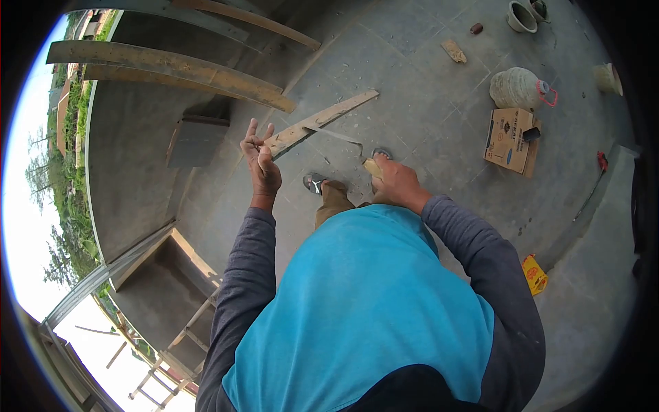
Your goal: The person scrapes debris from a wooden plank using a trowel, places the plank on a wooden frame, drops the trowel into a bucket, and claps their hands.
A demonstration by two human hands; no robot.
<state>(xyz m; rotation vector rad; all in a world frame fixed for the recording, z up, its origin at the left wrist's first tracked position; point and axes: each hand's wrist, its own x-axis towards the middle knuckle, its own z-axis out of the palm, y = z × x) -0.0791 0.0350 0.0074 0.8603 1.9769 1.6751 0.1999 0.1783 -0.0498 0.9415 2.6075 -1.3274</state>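
My left hand (263, 165) grips the near end of a long wooden board (329, 118), thumb against the edge and some fingers raised. The board slants away to the upper right, narrowing at its far end, with grey smears along its lower edge. In my right hand (401, 184) is the wooden handle of a trowel (336, 135), its neck cranked and its thin blade seen nearly edge-on. The blade's tip meets or overlaps the board near its middle; whether it touches I cannot tell. My sandalled feet (315, 182) are on the floor below.
Timber planks (171, 63) jut in from the upper left beside a low wall (141, 144). At right, a cardboard box (508, 139) stands near a large string-wrapped bottle (515, 88). Buckets (522, 18) are at the back; a yellow packet (534, 275) lies right. A wooden ladder (154, 384) stands lower left.
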